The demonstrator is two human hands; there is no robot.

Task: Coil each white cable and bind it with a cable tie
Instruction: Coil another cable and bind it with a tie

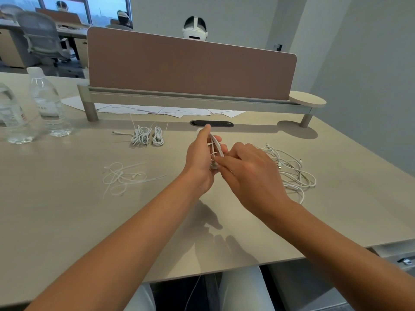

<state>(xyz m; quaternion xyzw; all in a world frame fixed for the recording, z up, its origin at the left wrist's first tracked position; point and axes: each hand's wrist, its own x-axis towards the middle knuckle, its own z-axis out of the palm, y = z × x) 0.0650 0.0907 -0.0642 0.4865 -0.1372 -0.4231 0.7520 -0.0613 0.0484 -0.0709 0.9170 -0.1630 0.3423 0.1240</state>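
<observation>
My left hand [199, 158] grips a coiled white cable [216, 146] upright above the middle of the desk, thumb and fingers curled round its loops. My right hand [249, 169] meets it from the right and pinches the coil's lower end, where its fingertips hide part of the cable. Two bound white coils [147, 136] lie side by side further back on the left. A heap of loose white cables [292, 173] lies on the desk to the right, behind my right hand. Several loose cable ties [125, 177] lie scattered on the left.
Two clear water bottles [48, 104] stand at the far left. A brown divider panel [190, 66] on a raised shelf [197, 101] closes the back, with papers [170, 111] under it and a black cable slot [211, 123] in the desk. A person sits behind the divider.
</observation>
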